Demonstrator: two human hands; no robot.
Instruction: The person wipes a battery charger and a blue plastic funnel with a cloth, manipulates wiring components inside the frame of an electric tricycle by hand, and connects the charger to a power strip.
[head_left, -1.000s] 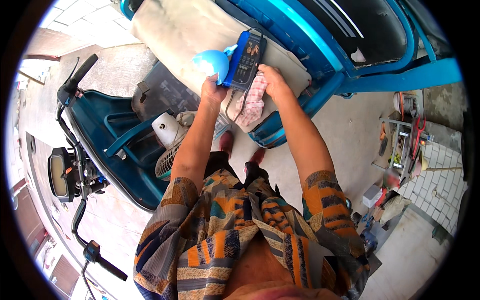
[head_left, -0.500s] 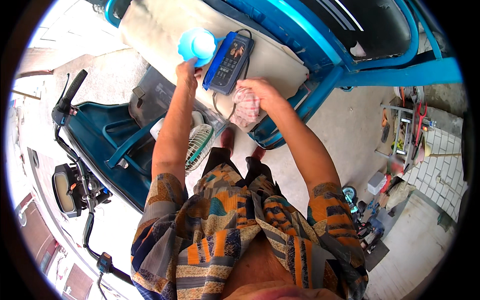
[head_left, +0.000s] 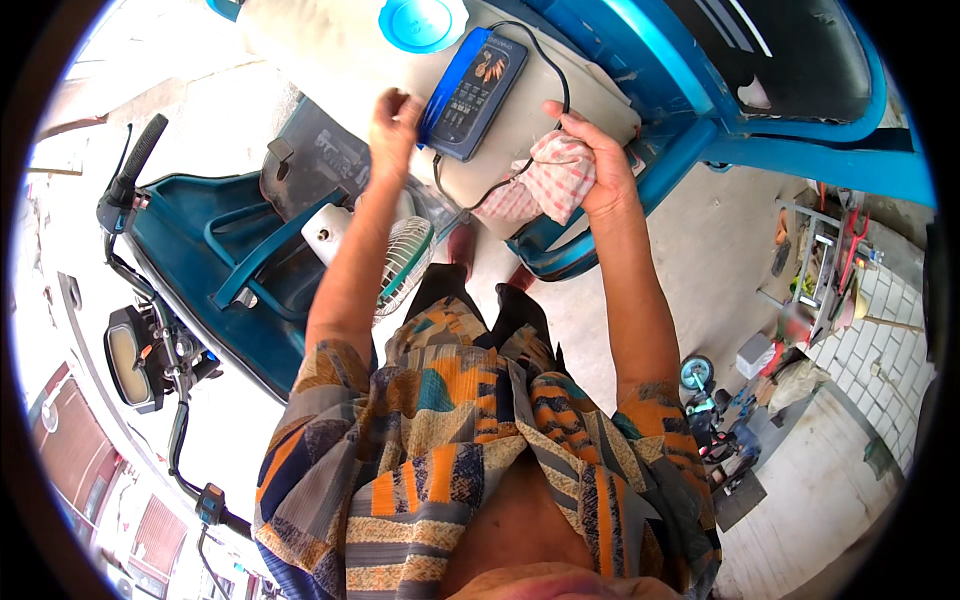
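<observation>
A red-and-white checked cloth (head_left: 560, 175) is in my right hand (head_left: 606, 165), bunched between the fingers and palm. A black cord (head_left: 545, 52) loops from the top of a flat dark device (head_left: 478, 95) past my right fingers and across the cloth. The device has a printed front and a blue side strip, and lies on a cream padded seat (head_left: 330, 50). Beside its lower left edge hovers my left hand (head_left: 396, 135), empty, its fingers loosely bent and apart. Above the device sits a light blue scalloped bowl (head_left: 422, 24), partly cut off by the picture's top.
The blue frame (head_left: 650, 50) of a three-wheeled vehicle surrounds the seat. Its handlebar (head_left: 150, 150) stands at the left. A white fan with a wire guard (head_left: 408, 262) is beneath my left forearm. A metal rack (head_left: 825, 260) and clutter stand at the right.
My left hand has let go of the blue bowl and come down beside the device. My right hand has moved right, lifting the checked cloth and turning palm inward. The cord now loops wider.
</observation>
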